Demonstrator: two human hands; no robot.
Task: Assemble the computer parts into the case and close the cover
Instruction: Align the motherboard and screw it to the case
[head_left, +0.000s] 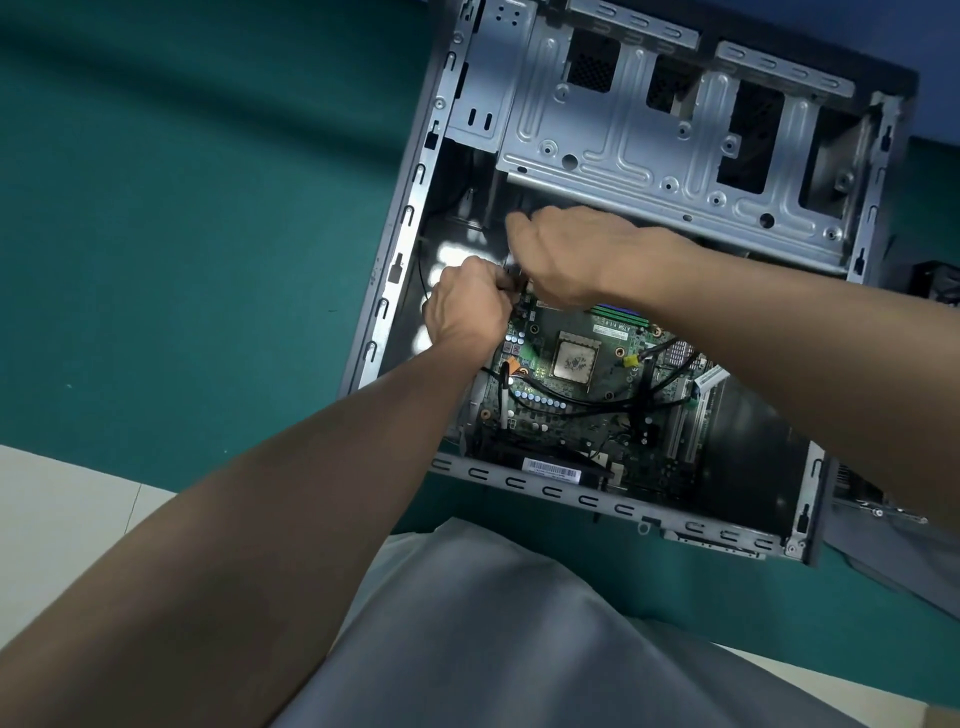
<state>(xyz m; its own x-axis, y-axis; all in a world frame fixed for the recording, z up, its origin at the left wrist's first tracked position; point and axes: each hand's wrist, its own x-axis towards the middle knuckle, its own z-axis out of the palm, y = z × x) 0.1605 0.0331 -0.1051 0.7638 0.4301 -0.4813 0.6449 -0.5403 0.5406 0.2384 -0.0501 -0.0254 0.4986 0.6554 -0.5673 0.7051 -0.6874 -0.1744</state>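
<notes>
An open grey metal computer case (405, 244) lies on its side on a green mat. Inside sits a green motherboard (597, 415) with a bare CPU (574, 361) at its middle and black cables (582, 408) looped across it. My left hand (467, 312) and my right hand (566, 254) meet at the board's far left corner. Both pinch a small dark connector (511, 283) between the fingertips. The connector's end is mostly hidden by the fingers.
A silver drive cage (649, 140) fills the case's far half. A green mat (182, 234) spreads to the left. Dark parts (940, 288) lie at the right edge behind the case. A grey-clad knee (493, 623) sits in front, close to the case's near rail.
</notes>
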